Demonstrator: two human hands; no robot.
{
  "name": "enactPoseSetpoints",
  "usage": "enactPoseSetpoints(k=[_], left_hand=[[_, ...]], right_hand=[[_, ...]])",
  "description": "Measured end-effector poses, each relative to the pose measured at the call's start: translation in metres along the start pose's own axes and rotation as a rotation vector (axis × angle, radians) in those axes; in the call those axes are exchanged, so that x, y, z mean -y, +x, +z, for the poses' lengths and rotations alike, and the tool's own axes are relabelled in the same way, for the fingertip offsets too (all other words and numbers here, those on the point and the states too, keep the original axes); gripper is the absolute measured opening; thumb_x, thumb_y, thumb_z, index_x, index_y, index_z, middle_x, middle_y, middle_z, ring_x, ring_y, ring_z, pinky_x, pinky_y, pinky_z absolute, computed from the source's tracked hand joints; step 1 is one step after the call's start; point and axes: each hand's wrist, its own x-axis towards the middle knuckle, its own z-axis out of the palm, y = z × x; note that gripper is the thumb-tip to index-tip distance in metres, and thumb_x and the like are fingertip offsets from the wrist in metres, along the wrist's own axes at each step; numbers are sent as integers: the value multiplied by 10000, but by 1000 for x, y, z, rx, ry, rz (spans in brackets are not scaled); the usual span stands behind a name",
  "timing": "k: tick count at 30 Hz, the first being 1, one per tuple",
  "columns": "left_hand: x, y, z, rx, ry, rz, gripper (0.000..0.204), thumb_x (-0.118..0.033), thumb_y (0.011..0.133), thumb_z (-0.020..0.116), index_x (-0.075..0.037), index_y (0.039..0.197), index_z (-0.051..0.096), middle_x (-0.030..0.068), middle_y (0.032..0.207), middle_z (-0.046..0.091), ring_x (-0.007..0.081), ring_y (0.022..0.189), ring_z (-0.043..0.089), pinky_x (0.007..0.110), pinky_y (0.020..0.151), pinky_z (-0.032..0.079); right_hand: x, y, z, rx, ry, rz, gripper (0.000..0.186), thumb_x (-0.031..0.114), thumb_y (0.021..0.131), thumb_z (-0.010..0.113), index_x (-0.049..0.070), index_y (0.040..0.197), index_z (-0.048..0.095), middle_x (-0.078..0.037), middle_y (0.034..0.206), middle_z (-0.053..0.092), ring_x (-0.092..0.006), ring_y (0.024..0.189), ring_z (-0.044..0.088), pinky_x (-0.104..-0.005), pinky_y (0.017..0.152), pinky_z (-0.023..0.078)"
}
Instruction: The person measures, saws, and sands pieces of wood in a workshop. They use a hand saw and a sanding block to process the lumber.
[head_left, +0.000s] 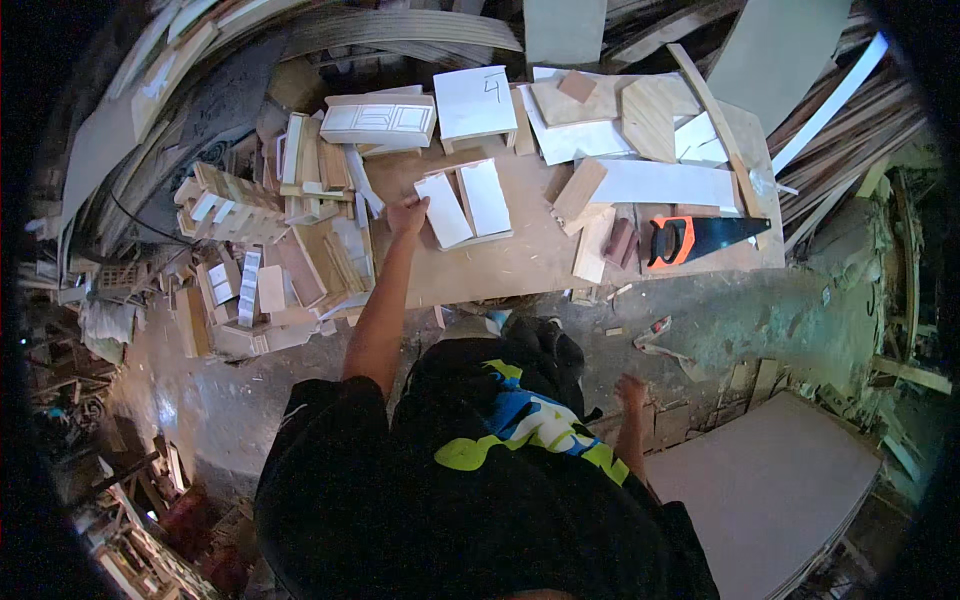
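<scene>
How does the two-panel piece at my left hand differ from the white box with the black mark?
The two-panel piece has a gap between its white panels; the white box shows one unbroken white top. The left hand is at the two-panel piece's edge, while the white box lies farther away, untouched. Both are on the worktable.
</scene>
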Motion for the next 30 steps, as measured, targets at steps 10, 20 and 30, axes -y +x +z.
enactPoseSetpoints(k=[10, 20, 30], left_hand=[[30, 19, -11, -114, 132, 137, 295, -335, 669, 696, -90, 834, 690, 92, 674, 657, 187, 622, 631, 309, 617, 473], [0, 4, -12, -147, 195, 90, 324, -362, 633, 723, -113, 839, 704, 106, 720, 665, 212, 651, 644, 308, 660, 492], [14, 19, -9, -23, -195, -150, 246, -227, 664, 763, -25, 785, 690, 40, 647, 640, 111, 550, 599, 228, 492, 485]], right_hand=[[166, -86, -1, 228, 810, 794, 179, 122, 818, 529, 3, 938, 590, -131, 851, 606, -248, 770, 615, -344, 679, 501], [211, -66, -31, 6, 966, 668, 233, 173, 842, 516, -10, 969, 584, -131, 844, 627, -225, 721, 621, -350, 619, 507], [161, -75, 1, 136, 891, 646, 183, 262, 780, 563, 81, 797, 583, -98, 795, 602, -226, 705, 591, -367, 611, 495]])
